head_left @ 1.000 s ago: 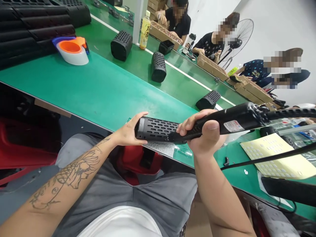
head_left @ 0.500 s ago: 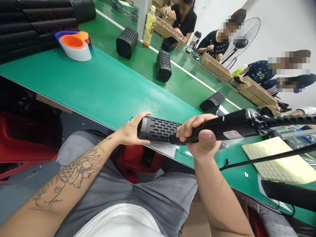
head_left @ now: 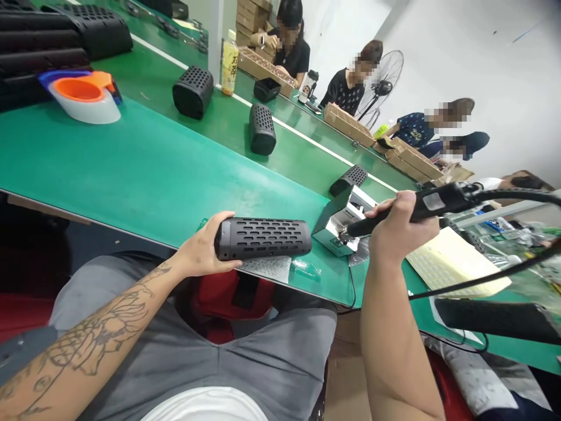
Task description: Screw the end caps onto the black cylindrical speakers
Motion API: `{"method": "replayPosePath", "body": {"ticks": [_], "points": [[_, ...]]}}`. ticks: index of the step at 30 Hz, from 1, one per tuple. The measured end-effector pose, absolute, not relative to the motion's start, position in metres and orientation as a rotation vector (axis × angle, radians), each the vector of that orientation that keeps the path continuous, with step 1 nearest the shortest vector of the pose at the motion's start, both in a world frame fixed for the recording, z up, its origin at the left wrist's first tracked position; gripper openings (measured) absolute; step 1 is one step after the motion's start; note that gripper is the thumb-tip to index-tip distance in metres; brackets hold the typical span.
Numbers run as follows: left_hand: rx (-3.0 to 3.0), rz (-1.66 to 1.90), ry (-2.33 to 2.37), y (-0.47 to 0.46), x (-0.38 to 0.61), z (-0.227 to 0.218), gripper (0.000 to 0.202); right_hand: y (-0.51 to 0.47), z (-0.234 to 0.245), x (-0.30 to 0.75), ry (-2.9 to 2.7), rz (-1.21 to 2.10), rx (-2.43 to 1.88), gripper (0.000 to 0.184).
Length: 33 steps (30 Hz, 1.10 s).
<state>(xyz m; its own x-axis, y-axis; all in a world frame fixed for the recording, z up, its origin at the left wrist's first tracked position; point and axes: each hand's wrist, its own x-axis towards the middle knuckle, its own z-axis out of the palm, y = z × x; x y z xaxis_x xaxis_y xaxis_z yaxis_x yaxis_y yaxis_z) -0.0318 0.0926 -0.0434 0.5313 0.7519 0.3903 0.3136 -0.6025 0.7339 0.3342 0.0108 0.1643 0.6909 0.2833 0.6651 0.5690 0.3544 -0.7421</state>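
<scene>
Black perforated plastic, a speaker shell (head_left: 263, 238), lies level at the near edge of the green bench (head_left: 131, 169), the left hand (head_left: 199, 251) clasping its end while the right hand (head_left: 397, 225) is clenched round an electric screwdriver (head_left: 412, 207) whose tip sits at a small metal screw feeder (head_left: 339, 225). To my eye this is the fetch-a-screw step, and next comes a steady, square approach to the shell. Across the belt, open cardboard boxes (head_left: 348, 124) hold contents too small to tell

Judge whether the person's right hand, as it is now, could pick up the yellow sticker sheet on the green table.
Probably not at once. The right hand is closed around the black corded tool, so its fingers are occupied. The yellow sticker sheet lies open on the table just beside that hand, with nothing between them.
</scene>
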Motion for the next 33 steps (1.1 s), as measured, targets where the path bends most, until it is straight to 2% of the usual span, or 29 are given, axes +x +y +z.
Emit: {"method": "replayPosePath", "body": {"ticks": [4,9,14,19,25,33], "points": [[2.18,0.887,0.877,0.089,-0.033,-0.036,0.116,0.014,0.143,0.384,-0.819,-0.22,-1.308,0.036],[2.167,0.912,0.907,0.09,-0.032,-0.035,0.12,0.002,0.135,0.378,-0.839,-0.147,-1.307,0.038],[2.153,0.895,0.843,0.091,-0.029,-0.03,0.118,-0.014,0.162,0.323,-0.816,-0.021,-1.157,0.026],[2.119,0.888,0.828,0.09,-0.024,-0.026,0.123,-0.023,0.181,0.238,-1.039,0.341,-0.834,0.034],[2.084,0.91,0.777,0.088,-0.021,-0.025,0.126,-0.002,0.167,0.156,-1.184,0.555,-0.649,0.039],[2.065,0.923,0.753,0.087,-0.018,-0.025,0.127,0.017,0.146,0.141,-1.199,0.572,-0.758,0.043]]}}
